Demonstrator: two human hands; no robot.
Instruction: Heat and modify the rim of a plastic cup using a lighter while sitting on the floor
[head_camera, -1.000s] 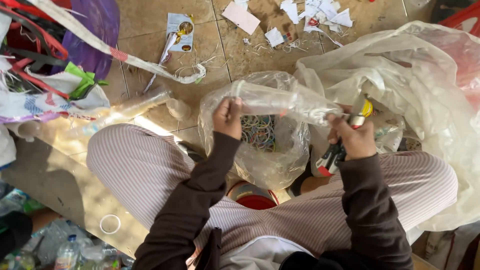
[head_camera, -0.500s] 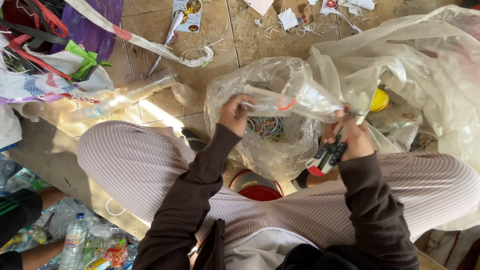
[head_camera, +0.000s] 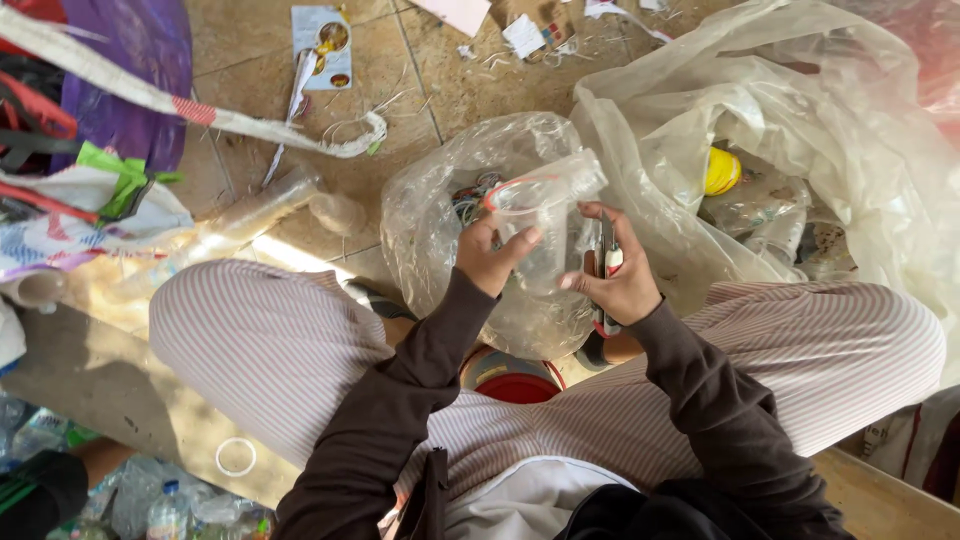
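Clear plastic bottle (head_camera: 535, 225) held over small bag (head_camera: 440, 215), left hand (head_camera: 490, 258) gripping its side; right hand (head_camera: 620, 285) closed on red-handled cutter (head_camera: 604, 265) beside it, poised at bottle.

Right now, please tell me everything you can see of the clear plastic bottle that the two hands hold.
The clear plastic bottle is transparent, looks thin and somewhat crumpled, and appears empty. A red ring circles one end. It lies tilted, above a clear bag of small scraps and over the person's striped lap. The left hand grips it from the left, thumb on its wall. The right hand touches it from the right while also holding a red-handled tool.
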